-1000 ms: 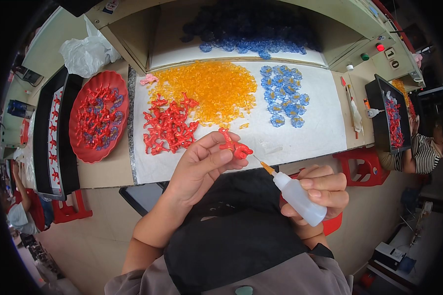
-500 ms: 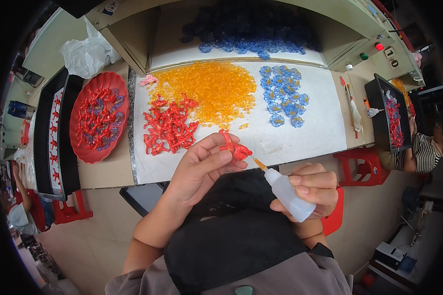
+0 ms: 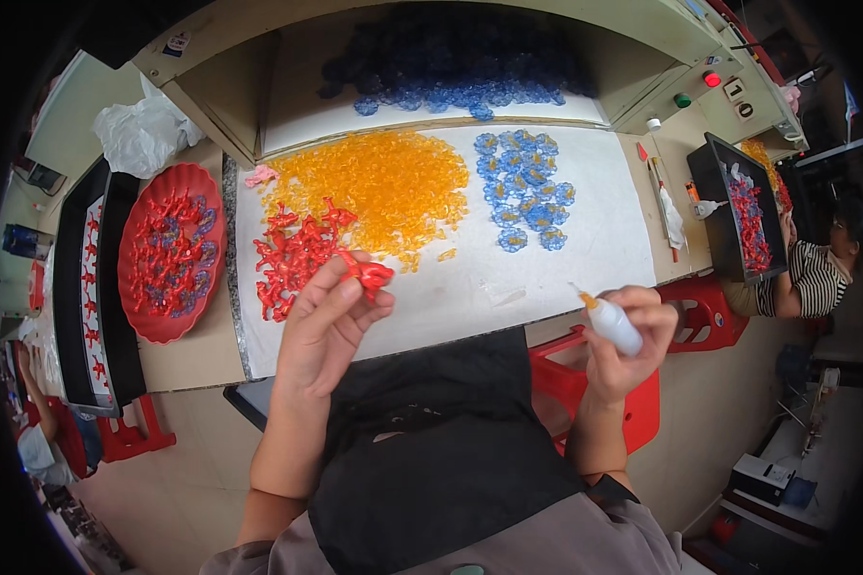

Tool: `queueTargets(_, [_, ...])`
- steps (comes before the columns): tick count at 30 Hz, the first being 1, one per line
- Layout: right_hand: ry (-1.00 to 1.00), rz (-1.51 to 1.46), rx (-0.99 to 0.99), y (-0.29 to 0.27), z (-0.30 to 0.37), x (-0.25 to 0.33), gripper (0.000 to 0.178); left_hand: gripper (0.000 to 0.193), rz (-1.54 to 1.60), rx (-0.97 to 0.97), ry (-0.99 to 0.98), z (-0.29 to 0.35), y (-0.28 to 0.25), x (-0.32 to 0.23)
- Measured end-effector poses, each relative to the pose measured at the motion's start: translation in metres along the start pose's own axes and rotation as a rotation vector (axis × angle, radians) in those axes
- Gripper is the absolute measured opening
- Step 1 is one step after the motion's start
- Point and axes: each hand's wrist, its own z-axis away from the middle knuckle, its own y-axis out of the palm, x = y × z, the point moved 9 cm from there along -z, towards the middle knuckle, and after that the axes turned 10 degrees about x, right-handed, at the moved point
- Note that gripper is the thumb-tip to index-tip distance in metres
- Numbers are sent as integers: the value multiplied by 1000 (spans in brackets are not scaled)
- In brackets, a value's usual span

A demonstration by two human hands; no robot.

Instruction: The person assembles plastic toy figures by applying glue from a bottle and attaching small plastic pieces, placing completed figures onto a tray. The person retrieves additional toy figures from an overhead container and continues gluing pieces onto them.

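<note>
Between the thumb and fingers of my left hand [image 3: 321,331] is a small glossy red plastic figurine [image 3: 374,277], held over the front edge of the white work sheet. My right hand [image 3: 633,340] is wrapped round a translucent white squeeze bottle [image 3: 616,326] with an amber nozzle and a thin tip. The bottle points up and left, well apart from the figurine. Beyond my left hand lies a pile of similar red figurines [image 3: 302,251]. A broad heap of small amber pieces [image 3: 384,182] adjoins it. To the right, blue flower-shaped pieces [image 3: 525,182] with amber centres lie in rough rows.
A scalloped red tray [image 3: 134,311] of figurines and blue pieces stands left, beside a long black tray [image 3: 115,359]. Under the overhead hood lie more blue pieces [image 3: 431,81]. Tweezers [image 3: 660,192] rest at right, near another black tray [image 3: 721,206]. A co-worker [image 3: 825,268] sits beyond.
The bottle has moved right, away from the figurine, whose side its tip had been at. My left hand has shifted left with the figurine. The whole view has turned slightly.
</note>
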Motion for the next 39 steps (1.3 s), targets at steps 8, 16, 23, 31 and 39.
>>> queueTargets(8, [414,-55,196,-12,26,-114,27,28,-21,-48,49,-2,-14,-12])
queueTargets(16, [50,768,701,54,-3,-107,37,26,-43,-46,17,-1,-16,-3])
queueTargets(23, [-24,645,676,54,-1,-101,45,26,-6,-45,-30,0,-15,7])
queueTargets(31, [231,-3,461,57,-8,-57,20,26,145,62,-183,-3,8,25])
queueTargets(39, [246,-525,653,88,-17,-21,18,27,62,197,-324,3,40,35])
